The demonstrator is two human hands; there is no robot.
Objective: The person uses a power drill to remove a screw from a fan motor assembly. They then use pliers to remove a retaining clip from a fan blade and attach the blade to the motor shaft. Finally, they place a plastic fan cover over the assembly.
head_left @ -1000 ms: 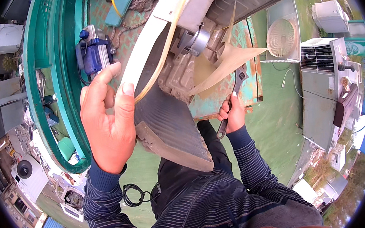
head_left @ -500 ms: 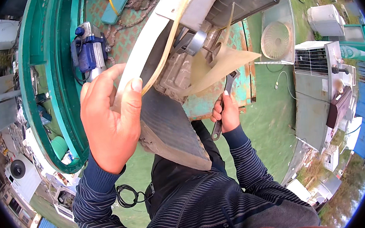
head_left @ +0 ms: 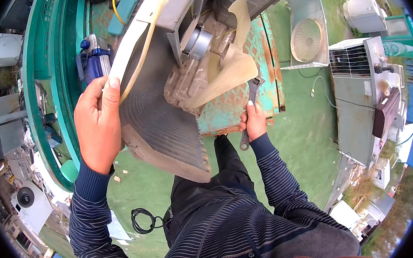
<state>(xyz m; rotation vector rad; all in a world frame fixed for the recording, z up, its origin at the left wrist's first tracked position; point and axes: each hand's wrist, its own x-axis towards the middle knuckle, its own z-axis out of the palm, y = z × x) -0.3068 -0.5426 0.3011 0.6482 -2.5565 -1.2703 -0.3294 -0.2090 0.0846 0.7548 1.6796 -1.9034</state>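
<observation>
An opened air-conditioner outdoor unit stands tilted on a rusty turquoise workbench [head_left: 221, 120]. My left hand [head_left: 99, 126] grips the unit's white side edge, fingers wrapped round it, next to a pale yellow tube [head_left: 146, 48]. The curved finned coil [head_left: 167, 127] hangs over the bench's near side. Inside sit a silver fan motor [head_left: 199, 42] and a cream fan blade [head_left: 233, 75], partly in front of a dusty brown casing. My right hand [head_left: 255, 123] is closed round the handle of an adjustable wrench [head_left: 252, 93], its jaw pointing up beside the blade.
A blue-and-silver pump [head_left: 96, 60] sits behind my left hand, by a green metal frame [head_left: 61, 92]. Right of the bench lies a detached white casing with a round fan grille [head_left: 307, 40]. A black cable [head_left: 145, 220] coils on the green floor, and old appliances stand at right.
The unit has shifted left and turned, showing more of the fan blade, motor and coil. My left hand moved left with its edge. My right hand still holds the wrench, now slightly lower.
</observation>
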